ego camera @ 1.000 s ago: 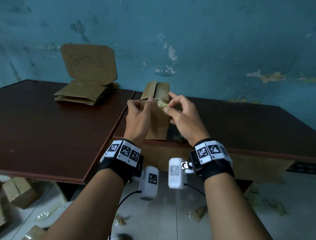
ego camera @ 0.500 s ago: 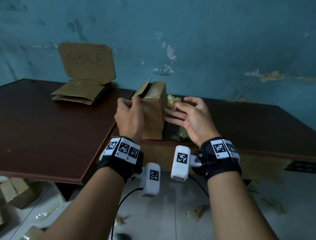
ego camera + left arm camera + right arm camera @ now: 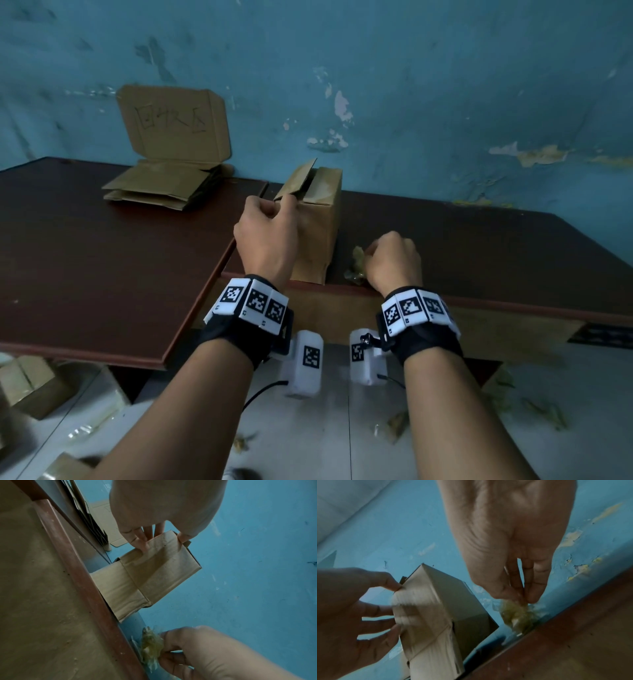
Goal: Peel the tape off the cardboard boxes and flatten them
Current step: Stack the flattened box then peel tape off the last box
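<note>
Box (image 3: 317,219) upright at the table (image 3: 102,246) edge, and our left hand (image 3: 267,240) pinches its top corner between thumb and fingers. Our right hand (image 3: 394,260) clutches the crumpled tape (image 3: 356,265) just beside it. Drop that wad clear, we reckon, then press the walls flat.

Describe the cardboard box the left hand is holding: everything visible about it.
The cardboard box is small, plain brown corrugated card, standing upright near the front edge of the dark brown table. Its top flaps are loose, one raised at an angle; a bottom flap juts out flat past the table edge. No tape shows on its visible faces. The left hand grips its upper near side. The right hand, beside it, pinches a crumpled tape wad and does not touch it.
</note>
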